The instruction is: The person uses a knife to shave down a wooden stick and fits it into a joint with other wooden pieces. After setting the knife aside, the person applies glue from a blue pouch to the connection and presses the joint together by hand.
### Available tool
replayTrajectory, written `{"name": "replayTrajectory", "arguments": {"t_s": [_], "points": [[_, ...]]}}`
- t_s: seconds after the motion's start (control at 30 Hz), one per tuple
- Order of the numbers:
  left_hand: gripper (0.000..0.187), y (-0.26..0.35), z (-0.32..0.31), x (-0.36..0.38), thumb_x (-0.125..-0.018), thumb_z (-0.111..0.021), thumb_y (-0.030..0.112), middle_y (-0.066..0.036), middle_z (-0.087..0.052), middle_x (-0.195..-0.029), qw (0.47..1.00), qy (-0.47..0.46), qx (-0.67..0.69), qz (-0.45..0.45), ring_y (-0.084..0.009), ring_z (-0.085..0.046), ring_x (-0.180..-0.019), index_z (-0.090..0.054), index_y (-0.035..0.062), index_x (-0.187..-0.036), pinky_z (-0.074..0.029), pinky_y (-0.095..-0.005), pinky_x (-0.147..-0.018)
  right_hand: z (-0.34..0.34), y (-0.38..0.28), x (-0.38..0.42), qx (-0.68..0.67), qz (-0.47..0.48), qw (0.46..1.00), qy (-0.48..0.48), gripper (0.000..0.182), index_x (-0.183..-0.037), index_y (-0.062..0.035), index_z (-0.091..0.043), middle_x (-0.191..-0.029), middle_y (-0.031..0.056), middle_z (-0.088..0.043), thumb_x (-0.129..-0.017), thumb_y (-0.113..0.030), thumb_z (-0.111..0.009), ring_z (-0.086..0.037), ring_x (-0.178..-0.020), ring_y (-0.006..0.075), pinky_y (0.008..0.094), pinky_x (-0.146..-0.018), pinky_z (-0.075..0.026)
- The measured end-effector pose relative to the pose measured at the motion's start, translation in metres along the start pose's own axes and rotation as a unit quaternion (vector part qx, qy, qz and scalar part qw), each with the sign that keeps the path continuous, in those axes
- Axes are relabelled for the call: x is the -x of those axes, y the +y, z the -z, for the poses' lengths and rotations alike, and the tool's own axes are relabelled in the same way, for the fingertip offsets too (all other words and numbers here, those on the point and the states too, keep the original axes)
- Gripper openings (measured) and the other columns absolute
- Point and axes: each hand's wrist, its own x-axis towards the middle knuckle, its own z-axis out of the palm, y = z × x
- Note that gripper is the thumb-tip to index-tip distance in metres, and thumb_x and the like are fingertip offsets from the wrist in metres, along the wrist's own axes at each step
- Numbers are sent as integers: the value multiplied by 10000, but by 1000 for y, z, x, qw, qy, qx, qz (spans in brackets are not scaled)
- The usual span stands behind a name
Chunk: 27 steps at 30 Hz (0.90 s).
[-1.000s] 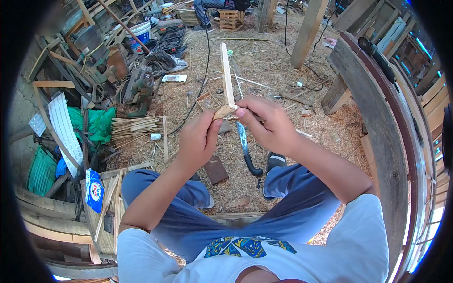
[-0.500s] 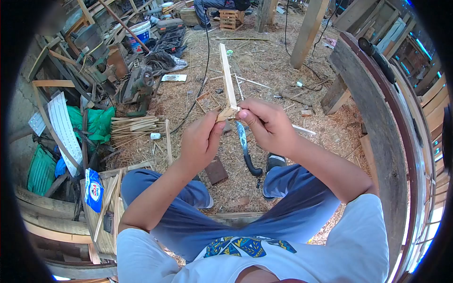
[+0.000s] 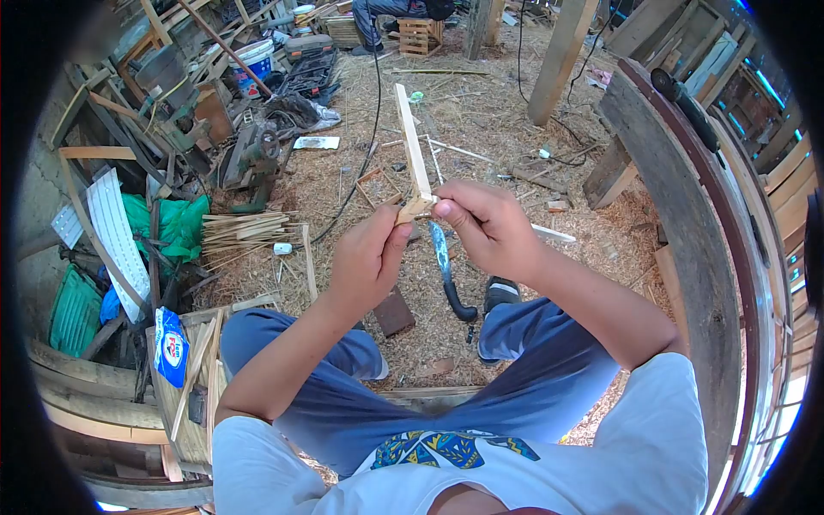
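Between my two hands, over the space in front of my knees, is a light wooden piece (image 3: 411, 142) with a long strip pointing away from me and a short part at its near end. My left hand (image 3: 369, 257) pinches the short part from the left. On the right, my right hand (image 3: 489, 227) has thumb and fingers pressed together at the joint's right side; any small thing between them is hidden. Below the hands a saw with a black curved handle (image 3: 459, 302) and a blue-white blade lies on the floor.
Wood shavings cover the floor. Thin sticks (image 3: 249, 232), a green bag (image 3: 172, 225) and a blue packet (image 3: 172, 348) are at the left. A thick wooden beam (image 3: 687, 215) curves along the right. A seated person's leg (image 3: 367, 26) shows at the top beside a crate (image 3: 421, 37).
The far end of the wooden strip has tipped slightly left and nearer. Both hands keep almost the same place and grip.
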Motion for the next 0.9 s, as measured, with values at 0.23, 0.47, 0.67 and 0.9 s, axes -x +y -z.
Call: {"name": "replayTrajectory", "arguments": {"t_s": [0.23,0.47,0.67,0.9], "points": [[176,-2,-2,0,-1083,-596,196,-169,-616,-781,1000,2,8,3,-371,-636,-675,-598,24,-1118,-464,-457,-601,1,0,0,-8,-12,1000,-7,154,-1085,-37,-674,-811,154,-619,-1081,-170,-598,-640,-702,337,422,-631,-491],[182,-4,2,-4,-1082,-598,216,-180,-618,-782,1000,-14,-19,16,-386,-645,-711,-602,36,-1110,-469,-474,-625,2,0,-2,-2,-29,999,-21,171,-1101,-19,-677,-870,169,-640,-1083,-168,-596,-656,-779,362,437,-696,-509],[177,-37,21,-31,-1057,-626,242,-187,-659,-837,992,-37,-119,-8,-413,-666,-781,-629,65,-1065,-495,-508,-664,7,27,-15,60,-20,997,41,194,-1200,-22,-690,-1063,122,-707,-1058,-147,-651,-697,-992,215,364,-847,-533],[208,-100,51,-60,-1049,-617,306,-190,-715,-911,954,-216,-207,24,-429,-700,-861,-670,113,-1102,-531,-540,-716,18,49,-17,44,-98,994,29,234,-1135,0,-721,-1037,159,-751,-1006,-193,-695,-730,-978,276,400,-875,-563]]}}
